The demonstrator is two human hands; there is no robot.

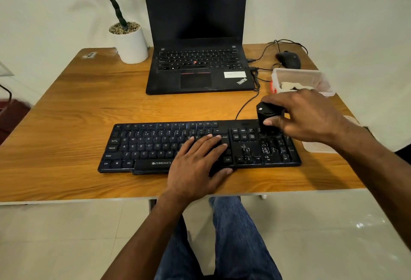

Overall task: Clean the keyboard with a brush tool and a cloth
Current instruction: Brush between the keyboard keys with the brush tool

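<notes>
I see the wooden table point(66, 106) first, then the keyboard point(155, 146) flat near its front edge: rigid, light, likely to slide, so my left hand point(198, 164) lies flat, fingers straight, pinning the middle keys. My right hand point(304, 115) curls round the small black brush tool point(265, 113), just above the number-pad corner.

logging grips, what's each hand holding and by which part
Right hand grips the black brush tool round its upper body. Left hand holds nothing, resting flat on the keyboard.
</notes>
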